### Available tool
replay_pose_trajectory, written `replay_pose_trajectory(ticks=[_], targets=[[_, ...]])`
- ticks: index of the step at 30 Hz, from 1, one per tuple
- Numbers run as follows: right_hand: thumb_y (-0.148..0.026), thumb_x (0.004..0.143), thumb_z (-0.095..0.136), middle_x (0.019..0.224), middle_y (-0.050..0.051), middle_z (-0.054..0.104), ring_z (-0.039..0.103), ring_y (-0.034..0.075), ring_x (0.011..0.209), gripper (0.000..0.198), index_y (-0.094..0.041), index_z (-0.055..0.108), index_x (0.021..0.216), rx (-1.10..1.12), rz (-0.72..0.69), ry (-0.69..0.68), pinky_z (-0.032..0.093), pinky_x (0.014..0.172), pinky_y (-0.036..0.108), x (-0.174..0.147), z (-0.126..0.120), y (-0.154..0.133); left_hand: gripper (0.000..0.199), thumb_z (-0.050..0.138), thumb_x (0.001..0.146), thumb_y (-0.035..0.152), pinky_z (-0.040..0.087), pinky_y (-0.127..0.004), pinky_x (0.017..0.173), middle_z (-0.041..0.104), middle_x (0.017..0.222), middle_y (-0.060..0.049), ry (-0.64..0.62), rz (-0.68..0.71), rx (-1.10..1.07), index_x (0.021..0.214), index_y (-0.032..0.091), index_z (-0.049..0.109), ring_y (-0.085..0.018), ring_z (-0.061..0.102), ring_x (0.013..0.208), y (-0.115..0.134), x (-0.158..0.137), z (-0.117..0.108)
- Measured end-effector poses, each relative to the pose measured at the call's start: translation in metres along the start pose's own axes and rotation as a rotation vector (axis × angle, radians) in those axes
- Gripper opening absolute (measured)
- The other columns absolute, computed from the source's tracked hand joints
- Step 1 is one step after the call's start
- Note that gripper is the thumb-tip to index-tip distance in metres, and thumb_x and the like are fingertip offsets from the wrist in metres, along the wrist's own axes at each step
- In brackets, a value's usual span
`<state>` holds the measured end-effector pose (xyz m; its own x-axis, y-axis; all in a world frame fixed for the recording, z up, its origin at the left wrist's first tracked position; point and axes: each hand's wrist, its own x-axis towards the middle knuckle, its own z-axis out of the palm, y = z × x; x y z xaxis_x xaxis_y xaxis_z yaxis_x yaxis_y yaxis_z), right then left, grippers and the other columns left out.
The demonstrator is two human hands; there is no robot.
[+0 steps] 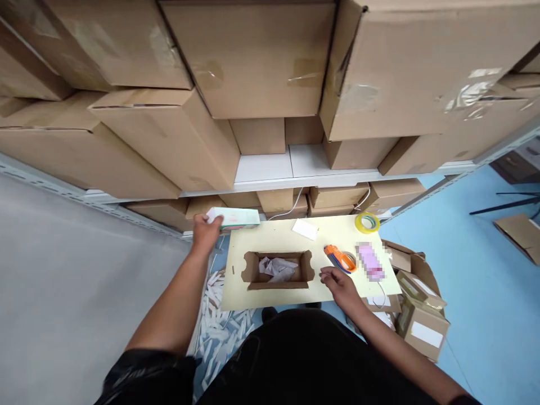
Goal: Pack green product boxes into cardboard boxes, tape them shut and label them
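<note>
black shirt [312, 360] below, left hand [206, 232] grips pale box [240, 217], right hand [341, 286] loosely curled near tape dispenser [333, 256] and carton [306, 267]

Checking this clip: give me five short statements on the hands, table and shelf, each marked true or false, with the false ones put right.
1. The left hand holds a white and green box. True.
2. The right hand is inside the open carton. False: the right hand is to the right of the open carton, near the orange tape dispenser.
3. Crumpled paper lies in the open carton. True.
4. The yellow tape roll hangs from the shelf. False: the yellow tape roll lies on the table.
5. Cardboard boxes stand on the shelf. True.
</note>
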<state>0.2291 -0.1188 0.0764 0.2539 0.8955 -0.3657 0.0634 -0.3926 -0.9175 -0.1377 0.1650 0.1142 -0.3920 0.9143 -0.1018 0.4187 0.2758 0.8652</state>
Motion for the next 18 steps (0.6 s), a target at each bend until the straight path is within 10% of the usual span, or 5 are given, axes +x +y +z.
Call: replay_pose_trajectory(ticks=[8,18], targets=[[-0.065,0.089,0.061,0.102,0.005,0.073,0.071,0.023,0.085,0.049,-0.026,0.064,0.119,0.149,0.003,-0.153,0.060,0.070,0.036,0.028,0.060,-0.053,0.046,0.074,0.077,0.050,0.063,-0.034,0.065,0.059,0.099,0.001,-0.446,-0.138,-0.437,0.097,0.025,0.041,-0.019,0.068,0.086,0.004,-0.145,-0.025],[-0.059,0.091,0.058,0.107,0.012,0.078,0.070,0.033,0.104,0.042,-0.023,0.074,0.107,-0.470,0.053,-0.105,0.049,0.089,0.041,0.025,0.055,-0.017,0.025,0.053,0.096,0.049,0.052,-0.039,0.080,0.066,0.088,-0.005,-0.573,0.037,0.250,0.095,0.025,0.048,-0.026,0.067,0.087,-0.051,-0.193,-0.002]])
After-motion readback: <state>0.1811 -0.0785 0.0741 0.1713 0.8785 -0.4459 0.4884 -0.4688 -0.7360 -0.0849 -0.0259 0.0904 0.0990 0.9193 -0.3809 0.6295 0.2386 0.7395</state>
